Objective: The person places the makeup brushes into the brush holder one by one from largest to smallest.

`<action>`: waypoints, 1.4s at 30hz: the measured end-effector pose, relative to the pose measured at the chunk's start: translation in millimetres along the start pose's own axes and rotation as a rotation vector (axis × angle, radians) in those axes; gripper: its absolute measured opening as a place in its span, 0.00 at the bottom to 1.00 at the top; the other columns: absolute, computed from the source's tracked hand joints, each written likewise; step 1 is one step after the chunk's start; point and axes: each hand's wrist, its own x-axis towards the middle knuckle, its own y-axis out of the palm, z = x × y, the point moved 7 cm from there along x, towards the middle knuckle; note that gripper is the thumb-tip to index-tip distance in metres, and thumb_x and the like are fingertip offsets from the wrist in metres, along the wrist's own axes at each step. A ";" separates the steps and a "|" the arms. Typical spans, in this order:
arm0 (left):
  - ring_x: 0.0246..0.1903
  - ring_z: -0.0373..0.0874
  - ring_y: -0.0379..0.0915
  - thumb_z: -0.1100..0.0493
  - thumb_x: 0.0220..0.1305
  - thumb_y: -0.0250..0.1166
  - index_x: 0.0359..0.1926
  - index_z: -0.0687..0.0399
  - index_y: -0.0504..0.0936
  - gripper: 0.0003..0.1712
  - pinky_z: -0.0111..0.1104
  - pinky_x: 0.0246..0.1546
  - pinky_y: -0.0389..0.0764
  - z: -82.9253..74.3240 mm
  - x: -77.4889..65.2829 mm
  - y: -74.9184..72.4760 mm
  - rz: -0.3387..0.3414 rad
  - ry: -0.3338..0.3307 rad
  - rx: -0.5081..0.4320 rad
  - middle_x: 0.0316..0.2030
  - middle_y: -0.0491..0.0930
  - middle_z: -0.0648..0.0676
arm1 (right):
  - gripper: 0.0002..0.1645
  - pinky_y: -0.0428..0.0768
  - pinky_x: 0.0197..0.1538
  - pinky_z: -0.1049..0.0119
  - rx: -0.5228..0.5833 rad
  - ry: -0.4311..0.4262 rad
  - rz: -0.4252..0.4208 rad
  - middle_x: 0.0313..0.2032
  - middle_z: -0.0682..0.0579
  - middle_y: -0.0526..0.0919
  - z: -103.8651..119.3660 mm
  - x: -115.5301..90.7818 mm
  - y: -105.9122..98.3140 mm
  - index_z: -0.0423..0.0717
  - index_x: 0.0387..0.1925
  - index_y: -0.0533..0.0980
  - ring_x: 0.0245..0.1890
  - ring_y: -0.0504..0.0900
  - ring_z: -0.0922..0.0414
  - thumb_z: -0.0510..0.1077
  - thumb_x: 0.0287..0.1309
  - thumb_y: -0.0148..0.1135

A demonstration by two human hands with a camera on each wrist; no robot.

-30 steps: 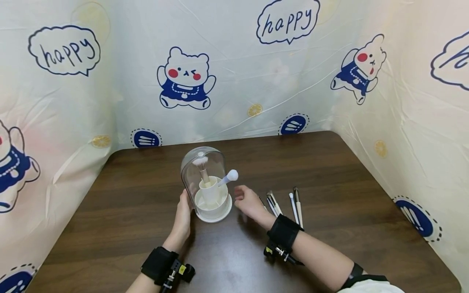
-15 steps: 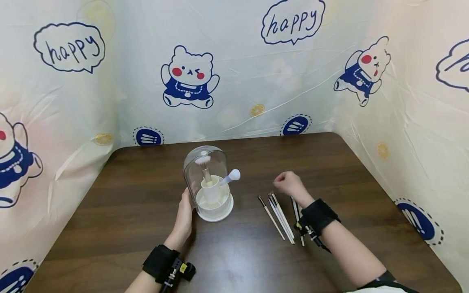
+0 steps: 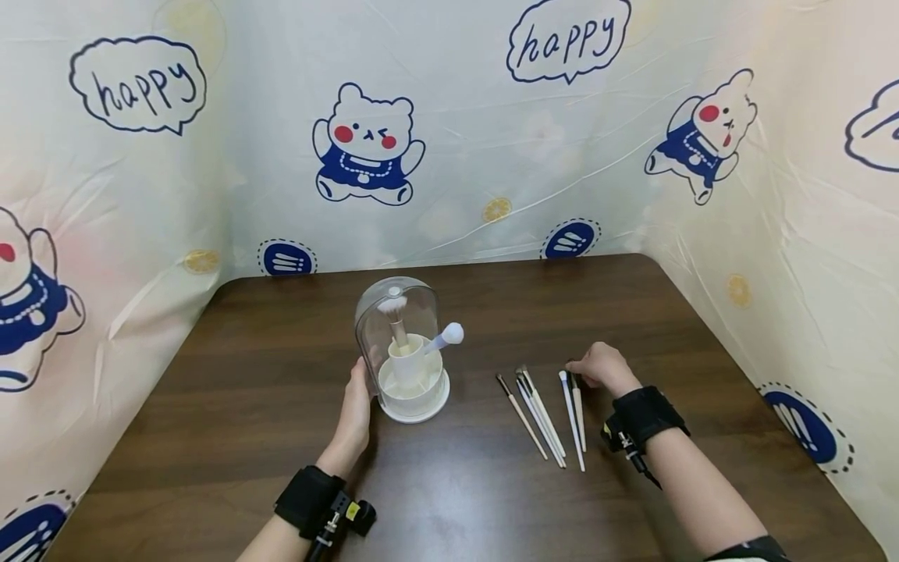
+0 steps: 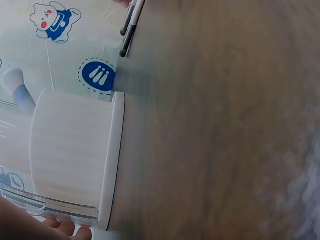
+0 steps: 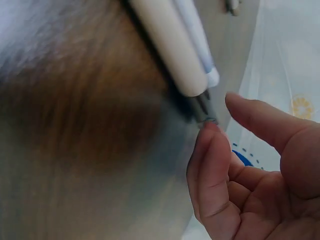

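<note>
A white round makeup brush holder with a clear domed cover stands left of the table's middle. Inside are a fluffy brush upright in the centre cup and a pale blue brush leaning out to the right. My left hand rests against the cover's left side; its fingertips show under the cover in the left wrist view. At the rightmost makeup brush on the table, my right hand touches the head end with its fingertips, the thumb apart from it.
Beside that brush lies a blue-white brush. Left of the pair lie several thin brushes, one with a beige handle set apart. The brown table ends at a printed curtain at the back and sides.
My right hand has moved from beside the holder over the loose brushes to the rightmost one, uncovering the others. The left hand has stayed at the cover.
</note>
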 end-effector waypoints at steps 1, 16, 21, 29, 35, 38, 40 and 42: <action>0.75 0.54 0.41 0.41 0.75 0.24 0.75 0.53 0.49 0.36 0.52 0.74 0.44 0.1 0.0 0.2 0.000 0.001 0.000 0.75 0.48 0.61 | 0.33 0.63 0.25 0.71 -0.002 0.011 0.004 0.06 0.59 0.62 -2.1 0.9 1.0 0.51 0.03 0.64 0.11 0.62 0.61 0.52 0.62 0.59; 0.74 0.56 0.43 0.40 0.75 0.24 0.75 0.53 0.50 0.36 0.53 0.74 0.44 -0.5 -2.2 1.1 -0.007 0.003 -0.001 0.74 0.49 0.62 | 0.21 0.72 0.24 0.72 0.038 0.039 -0.022 0.12 0.55 0.72 -7.0 -1.7 5.5 0.40 0.16 0.73 0.14 0.75 0.61 0.48 0.59 0.58; 0.75 0.56 0.42 0.40 0.75 0.25 0.75 0.52 0.50 0.36 0.53 0.74 0.44 -0.4 -1.5 1.2 -0.007 0.002 -0.001 0.74 0.49 0.62 | 0.14 0.79 0.26 0.70 0.140 0.037 0.009 0.17 0.52 0.73 -6.2 -6.9 1.5 0.35 0.24 0.72 0.15 0.77 0.63 0.43 0.59 0.55; 0.74 0.57 0.43 0.40 0.75 0.24 0.75 0.53 0.49 0.36 0.54 0.73 0.45 -0.8 -1.4 -0.7 -0.009 0.001 0.003 0.74 0.49 0.63 | 0.20 0.72 0.30 0.71 0.142 -0.028 -0.047 0.13 0.55 0.76 14.2 -14.5 -33.4 0.44 0.12 0.71 0.20 0.78 0.58 0.44 0.58 0.53; 0.75 0.56 0.42 0.41 0.75 0.24 0.75 0.54 0.50 0.36 0.53 0.74 0.44 -1.5 -1.0 -1.2 -0.012 -0.002 0.000 0.74 0.49 0.62 | 0.17 0.75 0.33 0.72 0.195 -0.105 -0.145 0.24 0.47 0.86 49.6 -28.4 -69.1 0.36 0.24 0.77 0.23 0.81 0.66 0.45 0.59 0.52; 0.75 0.55 0.41 0.42 0.76 0.24 0.75 0.55 0.49 0.35 0.53 0.74 0.44 -1.8 -0.4 -0.7 -0.006 0.002 0.001 0.74 0.48 0.62 | 0.16 0.77 0.33 0.73 0.240 -0.175 -0.210 0.36 0.38 0.86 71.9 -39.5 -80.9 0.32 0.32 0.77 0.26 0.84 0.64 0.44 0.60 0.52; 0.75 0.55 0.41 0.42 0.76 0.24 0.74 0.56 0.49 0.35 0.53 0.74 0.45 -2.1 -0.1 -0.4 -0.005 0.005 -0.002 0.74 0.48 0.62 | 0.17 0.78 0.33 0.74 0.261 -0.224 -0.240 0.41 0.35 0.84 87.9 -47.1 -84.9 0.31 0.36 0.76 0.28 0.85 0.64 0.44 0.61 0.52; 0.75 0.55 0.41 0.42 0.76 0.24 0.75 0.57 0.49 0.36 0.53 0.74 0.45 -2.8 -0.2 0.1 0.000 0.010 0.000 0.74 0.48 0.62 | 0.17 0.77 0.31 0.74 0.279 -0.268 -0.255 0.40 0.35 0.83 103.7 -53.5 -85.9 0.30 0.39 0.75 0.28 0.84 0.63 0.43 0.61 0.52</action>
